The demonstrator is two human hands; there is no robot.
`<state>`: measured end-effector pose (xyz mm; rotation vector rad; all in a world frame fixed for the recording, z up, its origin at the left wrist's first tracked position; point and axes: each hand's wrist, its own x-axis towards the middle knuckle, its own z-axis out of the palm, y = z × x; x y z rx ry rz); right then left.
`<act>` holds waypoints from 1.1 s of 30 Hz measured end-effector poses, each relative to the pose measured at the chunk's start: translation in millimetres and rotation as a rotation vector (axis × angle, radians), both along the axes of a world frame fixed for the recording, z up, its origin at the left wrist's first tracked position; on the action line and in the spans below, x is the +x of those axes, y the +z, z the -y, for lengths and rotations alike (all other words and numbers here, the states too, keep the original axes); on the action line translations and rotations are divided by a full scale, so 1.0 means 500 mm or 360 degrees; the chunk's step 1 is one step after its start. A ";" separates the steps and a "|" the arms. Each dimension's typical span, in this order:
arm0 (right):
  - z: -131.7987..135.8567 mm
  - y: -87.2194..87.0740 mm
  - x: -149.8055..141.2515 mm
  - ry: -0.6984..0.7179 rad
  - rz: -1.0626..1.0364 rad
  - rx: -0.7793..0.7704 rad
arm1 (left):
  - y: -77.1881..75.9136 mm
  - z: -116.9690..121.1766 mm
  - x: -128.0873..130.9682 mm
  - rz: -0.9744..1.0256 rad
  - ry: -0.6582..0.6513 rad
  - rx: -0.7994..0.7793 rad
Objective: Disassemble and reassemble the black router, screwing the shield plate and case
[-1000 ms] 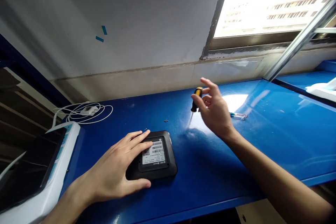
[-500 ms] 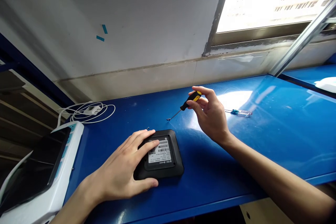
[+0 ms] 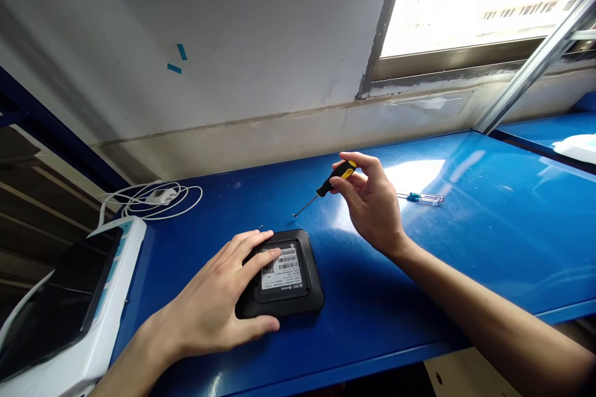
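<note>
My right hand [image 3: 372, 205] pinches a black-and-yellow screwdriver [image 3: 336, 178] by its handle, the shaft slanting down to the left. Its tip meets a small screw [image 3: 294, 216] just beyond the box; I cannot tell whether the screw is lifted off the table. Spread across a black box-shaped device [image 3: 311, 279], my left hand [image 3: 228, 288] grips it with the thumb along the near side and the fingers over the top and far edge. A white label [image 3: 284, 270] with barcodes faces up, partly covered by a finger. Another tiny screw [image 3: 261, 227] lies behind my left fingertips.
A clear-handled screwdriver [image 3: 421, 198] lies on the blue table [image 3: 484, 229] beyond my right wrist. At the left stand a white device with a dark screen [image 3: 60, 291] and a coiled white cable with its adapter [image 3: 162, 196]. A wall and window border the back.
My right hand has tilted the screwdriver from nearly upright and brought its tip left and down to the screw. My left hand stays on the black device. The view has shifted slightly.
</note>
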<state>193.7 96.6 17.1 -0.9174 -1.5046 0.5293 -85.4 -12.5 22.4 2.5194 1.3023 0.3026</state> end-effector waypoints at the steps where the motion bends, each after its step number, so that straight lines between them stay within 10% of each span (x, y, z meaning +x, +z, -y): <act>1: 0.001 0.002 0.000 0.0008 -0.0025 -0.0017 | 0.000 -0.001 0.000 -0.0001 0.0001 -0.0007; 33: 0.019 0.029 -0.004 0.0201 -0.0292 -0.0221 | -0.011 -0.006 0.006 0.0004 0.0064 0.0043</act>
